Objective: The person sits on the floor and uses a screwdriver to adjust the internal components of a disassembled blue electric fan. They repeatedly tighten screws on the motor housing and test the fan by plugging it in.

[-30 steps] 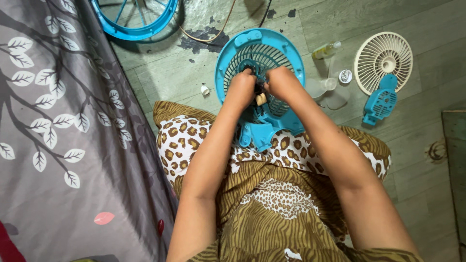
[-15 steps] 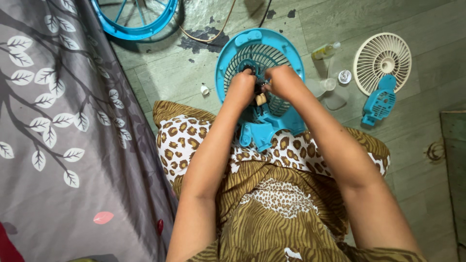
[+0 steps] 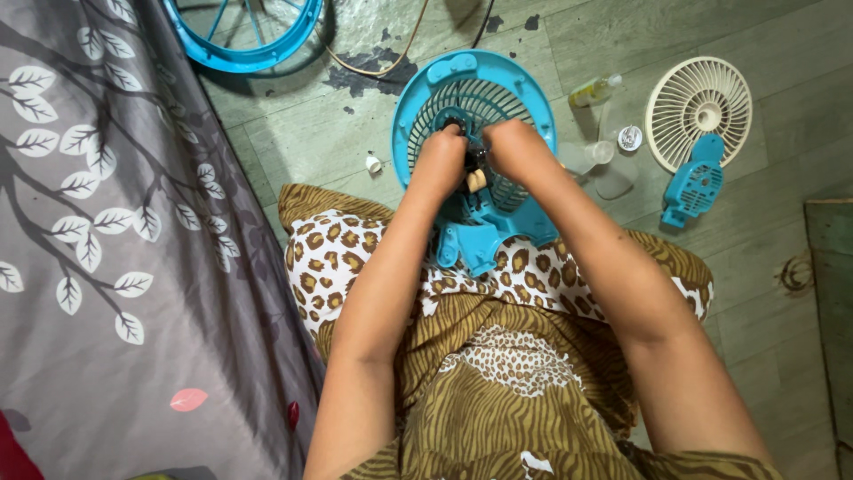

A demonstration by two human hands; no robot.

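A blue fan body with a round rear grille [image 3: 426,89] rests against my lap, its base [image 3: 484,236] on my patterned dress. My left hand [image 3: 442,163] and my right hand [image 3: 515,151] are both closed over the dark motor part [image 3: 474,160] at the grille's centre. A small tan piece [image 3: 476,180] shows between my hands, just below the motor. What my fingers grip exactly is hidden by the backs of my hands.
A cream fan grille [image 3: 698,108] lies on the floor at the right, with a blue cover piece [image 3: 693,185] beside it. A small bottle [image 3: 593,91], clear cap pieces [image 3: 588,158] and a round lid [image 3: 630,137] sit nearby. Another blue grille ring [image 3: 244,36] lies top left. Grey leaf-print cloth [image 3: 98,249] fills the left.
Both hands stay at the fan's centre with only slight shifting. The view has drifted a little; nothing was picked up or let go.
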